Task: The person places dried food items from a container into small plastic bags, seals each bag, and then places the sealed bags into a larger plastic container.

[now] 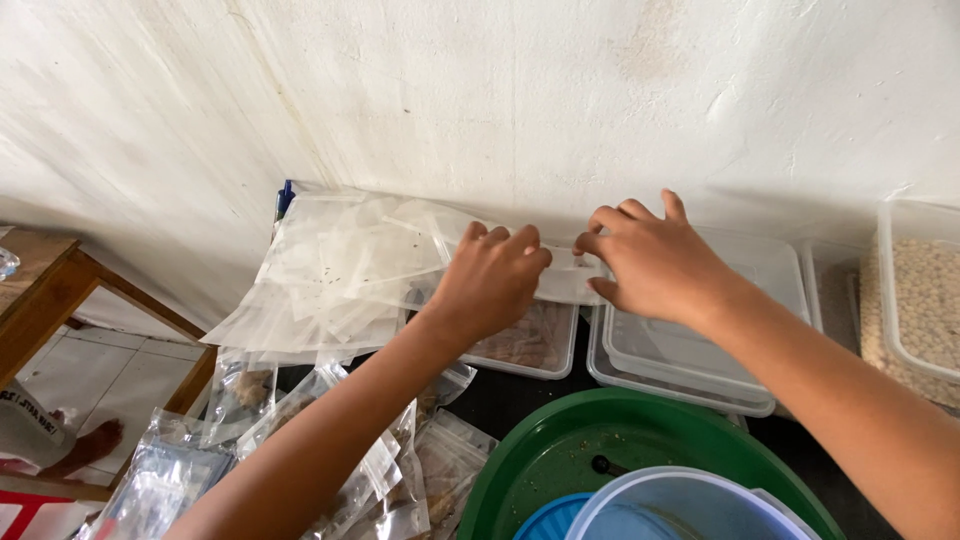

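- Left hand point(490, 280) and right hand point(650, 262) each pinch an end of a small clear bag point(565, 280) — held just above the lidded tub point(700, 345).
- Heap of empty clear bags point(340, 270) lies left of that tub.
- Green basin point(560, 450) sits in front of it.

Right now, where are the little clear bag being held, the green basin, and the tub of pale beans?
small clear bag point(565, 283), head view, on its lower half between the hands.
green basin point(560, 450), head view, on its inner wall.
tub of pale beans point(925, 300), head view, on its clear side.

small bag point(568, 283) mostly hidden behind both hands
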